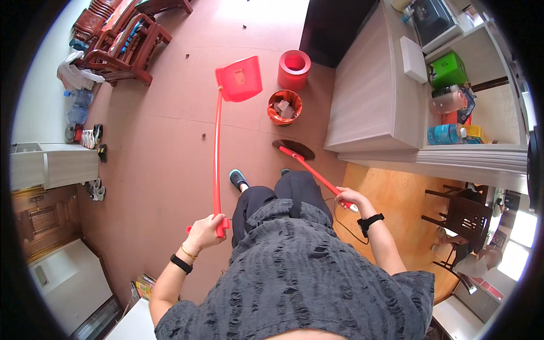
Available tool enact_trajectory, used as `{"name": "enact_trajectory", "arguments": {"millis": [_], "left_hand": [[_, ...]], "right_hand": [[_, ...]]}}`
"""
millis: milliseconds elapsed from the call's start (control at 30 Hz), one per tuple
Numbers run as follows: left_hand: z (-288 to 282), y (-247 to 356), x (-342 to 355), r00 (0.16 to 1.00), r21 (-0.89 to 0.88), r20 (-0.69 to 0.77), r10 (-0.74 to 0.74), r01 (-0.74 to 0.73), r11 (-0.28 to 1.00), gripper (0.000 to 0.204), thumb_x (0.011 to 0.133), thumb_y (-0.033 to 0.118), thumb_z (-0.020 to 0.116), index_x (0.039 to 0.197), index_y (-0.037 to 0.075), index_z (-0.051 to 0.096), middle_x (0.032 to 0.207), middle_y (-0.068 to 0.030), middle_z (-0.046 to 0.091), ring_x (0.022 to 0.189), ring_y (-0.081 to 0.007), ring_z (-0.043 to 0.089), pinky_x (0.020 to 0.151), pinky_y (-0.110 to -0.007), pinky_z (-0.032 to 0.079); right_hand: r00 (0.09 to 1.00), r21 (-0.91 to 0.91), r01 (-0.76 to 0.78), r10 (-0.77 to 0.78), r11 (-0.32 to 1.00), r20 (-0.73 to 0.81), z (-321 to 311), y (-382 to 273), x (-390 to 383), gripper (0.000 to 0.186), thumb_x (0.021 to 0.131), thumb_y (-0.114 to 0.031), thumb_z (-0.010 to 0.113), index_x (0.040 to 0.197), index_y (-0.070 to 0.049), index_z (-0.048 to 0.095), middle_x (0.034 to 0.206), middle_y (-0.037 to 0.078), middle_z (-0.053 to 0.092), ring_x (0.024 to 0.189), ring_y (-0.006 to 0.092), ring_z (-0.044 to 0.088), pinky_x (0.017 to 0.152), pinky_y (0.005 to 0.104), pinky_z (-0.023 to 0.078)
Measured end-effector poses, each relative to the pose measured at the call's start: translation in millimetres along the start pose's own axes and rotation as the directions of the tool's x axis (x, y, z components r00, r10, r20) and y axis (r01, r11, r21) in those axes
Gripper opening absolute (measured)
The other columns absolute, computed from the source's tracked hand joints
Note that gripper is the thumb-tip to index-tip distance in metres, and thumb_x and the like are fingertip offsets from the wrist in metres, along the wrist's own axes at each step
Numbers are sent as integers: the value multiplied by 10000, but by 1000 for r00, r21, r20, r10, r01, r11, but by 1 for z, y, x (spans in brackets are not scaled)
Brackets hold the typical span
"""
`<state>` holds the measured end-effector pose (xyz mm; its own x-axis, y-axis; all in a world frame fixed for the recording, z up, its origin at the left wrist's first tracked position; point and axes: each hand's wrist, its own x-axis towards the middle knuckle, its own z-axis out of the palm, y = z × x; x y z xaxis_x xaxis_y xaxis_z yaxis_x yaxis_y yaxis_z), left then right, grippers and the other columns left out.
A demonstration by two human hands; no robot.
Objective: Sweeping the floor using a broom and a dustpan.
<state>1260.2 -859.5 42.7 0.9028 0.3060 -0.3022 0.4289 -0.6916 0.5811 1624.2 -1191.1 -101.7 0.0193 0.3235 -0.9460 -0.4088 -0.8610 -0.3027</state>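
Note:
My left hand (207,232) is wrapped round the handle end of a long-handled red dustpan (241,79). The dustpan's pan is out ahead of me over the reddish floor, with a little patch of something yellowish on it; whether it touches the floor I cannot tell. In my right hand (351,198) is the red handle of a broom (313,170). Its dark bristle head (297,149) is on the floor in front of my right foot. Just beyond the broom head stands a red trash bin (271,115) with crumpled pale waste inside.
Behind the bin is a red cylinder (294,61) with a round opening. A pale cabinet (362,107) bounds the right side. Wooden armchairs (133,48) stand at the far left, shoes (96,190) along the left wall. Small dark bits (204,135) dot the floor. A person sits at far right.

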Motion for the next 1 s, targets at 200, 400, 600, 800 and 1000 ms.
{"name": "enact_trajectory", "arguments": {"millis": [200,400,600,800,1000], "left_hand": [[38,21,-1,945,386,321,-69,-64,920,425,642,244,632,1027,131,491,793,-120,537,608,-293,595,515,-391,490],[106,2,6,912,586,407,-50,-219,780,313,758,229,597,1027,137,467,733,-94,507,536,-206,593,432,-325,460],[169,-34,15,911,755,407,-73,-290,588,304,778,228,575,1053,166,460,731,-63,484,513,-151,556,418,-287,430],[173,-36,22,915,821,387,-113,-286,494,289,773,192,578,1024,178,435,750,-50,478,560,-139,557,437,-269,424],[172,-32,17,930,817,345,-128,-230,529,209,808,155,519,1007,184,460,760,-43,496,584,-146,578,467,-273,440]], "right_hand": [[1000,45,21,-21,999,6,-25,24,-11,446,760,-11,529,1175,-82,385,581,1,459,427,77,472,346,221,408],[999,96,48,-48,994,-4,-30,56,-15,539,763,-19,532,1259,-102,341,593,2,467,428,77,473,348,222,412],[995,110,80,-85,991,47,-30,94,-11,693,761,-33,525,1369,-159,218,609,6,474,428,90,468,351,228,403],[998,148,66,-69,987,12,-25,112,-9,732,756,-20,492,1391,-184,168,620,11,468,431,98,466,358,243,413],[995,134,85,-91,987,37,-20,107,-10,652,758,-13,464,1349,-169,235,631,15,467,429,101,463,360,237,416]]}}
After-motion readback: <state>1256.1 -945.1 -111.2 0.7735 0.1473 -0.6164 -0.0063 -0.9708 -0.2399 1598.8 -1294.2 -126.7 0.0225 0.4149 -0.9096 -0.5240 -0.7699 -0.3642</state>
